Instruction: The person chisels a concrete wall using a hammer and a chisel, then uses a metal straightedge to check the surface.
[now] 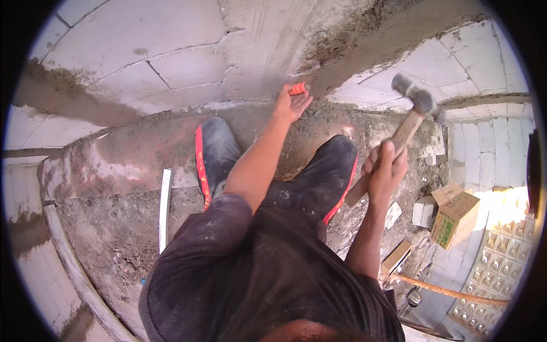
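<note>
My left hand [292,106] reaches forward to the foot of the block wall [188,68], its fingers closed round what looks like a chisel [298,88] with a ribbed orange grip. The grip's dark end points to the right; its shaft and tip cannot be made out. Raised on the right, my right hand [386,170] is wrapped round the wooden handle of a hammer [408,126]. The hammer's metal head is up and away from the orange grip, slightly smeared by motion.
Rough, dusty ground [125,239] lies around my legs. A white strip [165,208] is at my left, with a long pale board [80,279] farther out. On the right are a cardboard box [454,216], a white block [423,211], a wooden pole [450,290] and patterned glass blocks [497,259].
</note>
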A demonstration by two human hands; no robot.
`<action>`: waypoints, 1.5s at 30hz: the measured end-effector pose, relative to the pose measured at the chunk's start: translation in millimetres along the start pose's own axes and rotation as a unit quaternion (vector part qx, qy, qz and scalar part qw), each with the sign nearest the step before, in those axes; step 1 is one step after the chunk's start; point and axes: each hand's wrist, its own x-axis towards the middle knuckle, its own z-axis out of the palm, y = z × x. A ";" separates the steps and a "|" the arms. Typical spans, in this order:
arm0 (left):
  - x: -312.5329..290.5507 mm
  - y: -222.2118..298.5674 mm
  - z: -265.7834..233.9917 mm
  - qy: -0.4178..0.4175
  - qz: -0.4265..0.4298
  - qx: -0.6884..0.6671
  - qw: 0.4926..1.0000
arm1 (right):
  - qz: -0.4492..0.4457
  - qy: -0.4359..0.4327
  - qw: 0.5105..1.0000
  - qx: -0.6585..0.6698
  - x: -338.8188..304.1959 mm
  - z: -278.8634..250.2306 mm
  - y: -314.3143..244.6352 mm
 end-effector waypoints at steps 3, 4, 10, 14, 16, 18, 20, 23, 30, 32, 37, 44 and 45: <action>-73.6 -5.9 -16.9 -0.114 -0.106 0.127 0.980 | 0.061 0.015 0.998 -0.031 -31.6 -36.0 23.9; -91.1 -5.8 -16.3 -0.145 -0.142 0.153 0.967 | 0.066 0.020 0.997 -0.029 -35.0 -37.5 30.3; -133.7 -14.0 48.9 -0.226 -0.159 0.203 0.939 | 0.111 0.024 0.993 -0.015 -50.0 -42.0 38.1; -125.0 -18.5 71.7 -0.269 -0.101 0.246 0.926 | 0.090 0.017 0.996 -0.005 -54.7 -38.8 35.9; -121.5 -19.9 84.5 -0.293 -0.106 0.189 0.931 | 0.087 0.019 0.996 -0.005 -54.7 -39.0 34.4; -122.3 -23.7 97.4 -0.295 -0.091 0.180 0.934 | 0.083 0.016 0.996 -0.007 -55.2 -39.1 33.8; -120.1 -25.0 106.4 -0.304 -0.082 0.164 0.935 | 0.080 0.010 0.997 -0.007 -55.9 -37.7 33.0; -120.9 -31.7 117.1 -0.301 -0.079 0.149 0.938 | 0.077 0.013 0.997 -0.013 -58.0 -36.0 32.0; -115.3 -45.8 118.3 -0.321 -0.061 0.103 0.940 | 0.069 0.008 0.998 0.005 -60.1 -39.1 25.8; -113.1 -44.2 117.2 -0.328 -0.055 0.083 0.939 | 0.069 0.006 0.998 -0.001 -60.1 -40.0 24.6; -113.0 -48.7 123.0 -0.357 -0.063 0.026 0.931 | 0.054 0.015 0.998 0.003 -61.0 -37.7 22.1; -102.4 -48.7 119.7 -0.352 -0.069 0.016 0.933 | 0.024 -0.011 1.000 0.014 -58.9 -27.7 9.7; -102.9 -47.5 119.8 -0.348 -0.076 0.015 0.934 | 0.018 -0.005 1.000 0.008 -58.6 -26.0 8.2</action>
